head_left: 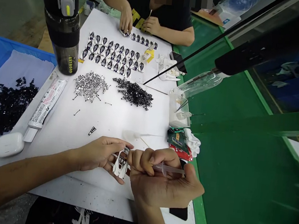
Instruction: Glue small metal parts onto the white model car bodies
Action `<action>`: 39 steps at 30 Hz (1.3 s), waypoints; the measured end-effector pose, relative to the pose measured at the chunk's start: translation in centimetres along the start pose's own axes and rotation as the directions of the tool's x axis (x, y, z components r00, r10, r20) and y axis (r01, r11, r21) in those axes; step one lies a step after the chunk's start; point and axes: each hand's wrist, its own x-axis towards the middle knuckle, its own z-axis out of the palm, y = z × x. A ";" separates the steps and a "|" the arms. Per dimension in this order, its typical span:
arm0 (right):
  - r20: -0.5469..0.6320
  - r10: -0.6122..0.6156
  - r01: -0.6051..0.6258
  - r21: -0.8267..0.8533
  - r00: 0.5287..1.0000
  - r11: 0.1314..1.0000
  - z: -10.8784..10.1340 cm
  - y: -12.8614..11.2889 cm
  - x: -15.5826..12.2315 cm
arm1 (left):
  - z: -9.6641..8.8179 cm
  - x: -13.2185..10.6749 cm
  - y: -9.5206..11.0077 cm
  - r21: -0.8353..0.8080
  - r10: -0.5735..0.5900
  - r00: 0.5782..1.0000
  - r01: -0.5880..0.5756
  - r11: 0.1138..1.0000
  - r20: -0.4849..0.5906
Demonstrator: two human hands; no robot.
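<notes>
My left hand (94, 154) grips a small white-and-silver moulded plastic piece (120, 166) between thumb and fingers, above the front of the white table (78, 176). My right hand (157, 186) is wrapped round a clear plastic syringe (166, 168), thumb at its plunger end. The syringe tip is hidden behind my fingers, close beside the white piece; I cannot tell whether they touch. Farther up lie one loose black frame-shaped part (92, 131), a pile of small silver parts (90, 86) and a pile of black parts (135, 93).
A dark bottle (62, 35), a white tube (46, 103) and a white earbud case (9, 144) line the left edge. Beyond is a blue crate (22, 47) of black parts. Rows of finished-looking pieces (112, 55) lie before a co-worker (171, 25). Packets (178, 140) sit right.
</notes>
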 end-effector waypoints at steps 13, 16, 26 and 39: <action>-0.001 -0.041 0.041 -0.033 0.999 0.999 -0.2 -0.2 0.0 | 0.1 -0.1 0.3 -0.007 -0.007 1.000 0.007 1.000 -0.011; -0.004 -0.033 0.033 -0.034 0.999 0.999 -0.2 -0.2 0.0 | 0.2 -0.2 0.4 -0.006 -0.017 1.000 0.017 1.000 -0.019; 0.022 -0.039 0.039 -0.011 0.999 0.999 -0.1 -0.2 -0.2 | 0.1 -0.1 0.3 -0.019 -0.014 1.000 0.014 1.000 -0.015; 0.037 -0.091 0.093 -0.050 0.995 0.994 -0.1 0.1 -0.1 | 0.2 0.0 0.3 0.009 -0.019 0.999 0.019 1.000 -0.035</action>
